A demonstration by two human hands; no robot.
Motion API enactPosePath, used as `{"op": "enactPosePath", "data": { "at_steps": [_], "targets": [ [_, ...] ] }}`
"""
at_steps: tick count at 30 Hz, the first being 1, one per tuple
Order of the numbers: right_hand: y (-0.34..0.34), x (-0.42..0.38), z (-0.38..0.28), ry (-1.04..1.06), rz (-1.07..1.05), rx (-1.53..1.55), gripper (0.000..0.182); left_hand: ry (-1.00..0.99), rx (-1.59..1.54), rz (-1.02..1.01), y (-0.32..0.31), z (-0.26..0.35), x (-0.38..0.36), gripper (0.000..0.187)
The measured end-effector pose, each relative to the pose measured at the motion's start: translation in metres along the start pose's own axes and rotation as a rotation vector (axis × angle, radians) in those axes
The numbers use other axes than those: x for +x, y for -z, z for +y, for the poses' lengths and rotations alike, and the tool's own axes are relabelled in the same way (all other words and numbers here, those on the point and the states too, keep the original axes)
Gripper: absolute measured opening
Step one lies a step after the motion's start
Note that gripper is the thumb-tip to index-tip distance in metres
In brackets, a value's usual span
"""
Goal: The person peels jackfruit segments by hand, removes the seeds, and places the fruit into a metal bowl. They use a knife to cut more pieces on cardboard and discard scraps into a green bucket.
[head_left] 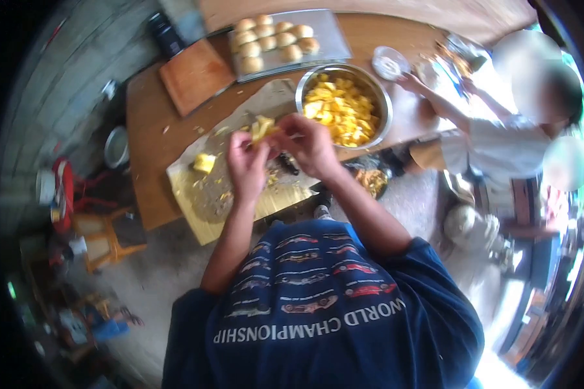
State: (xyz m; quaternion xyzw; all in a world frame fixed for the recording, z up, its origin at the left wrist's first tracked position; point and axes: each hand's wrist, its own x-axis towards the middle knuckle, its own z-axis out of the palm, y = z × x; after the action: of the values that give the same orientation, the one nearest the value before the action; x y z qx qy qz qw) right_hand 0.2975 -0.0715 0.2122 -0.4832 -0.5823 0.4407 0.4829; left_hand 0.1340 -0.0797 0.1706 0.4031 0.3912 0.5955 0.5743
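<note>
My left hand (246, 163) is closed, fingertips pinching a pale yellow piece of fruit (263, 127) over the paper-covered board. Right beside it, my right hand (309, 148) is closed too, its fingers on the same piece. A black handle (288, 164) shows just below my right hand, over the board. To the left, a larger yellow fruit chunk (204, 163) lies on the brown paper (189, 153), with small yellow scraps around. A metal bowl (388, 111) full of yellow fruit pieces (341, 111) stands beyond my right hand.
A tray (331, 39) of round buns (268, 43) sits at the table's far side, beside a wooden cutting board (196, 76). At right, another person (506, 142) reaches over the table near a clear plastic bowl (390, 63). A wooden chair (107, 236) stands at left.
</note>
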Motion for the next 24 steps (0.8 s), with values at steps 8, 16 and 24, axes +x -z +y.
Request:
{"op": "enactPosePath", "data": {
  "at_steps": [8,16,24],
  "targets": [
    [0.034,-0.026,-0.016,0.153,0.065,-0.045,0.020,0.485,-0.278,0.034,-0.002,0.001,0.016,0.033],
    [0.042,-0.034,0.004,0.209,0.281,-0.035,0.027,0.450,-0.090,-0.310,0.000,0.019,0.031,0.045],
    [0.013,-0.023,0.016,0.068,0.406,-0.147,0.023,0.249,0.250,-0.515,-0.002,0.045,0.044,0.040]
  ]
}}
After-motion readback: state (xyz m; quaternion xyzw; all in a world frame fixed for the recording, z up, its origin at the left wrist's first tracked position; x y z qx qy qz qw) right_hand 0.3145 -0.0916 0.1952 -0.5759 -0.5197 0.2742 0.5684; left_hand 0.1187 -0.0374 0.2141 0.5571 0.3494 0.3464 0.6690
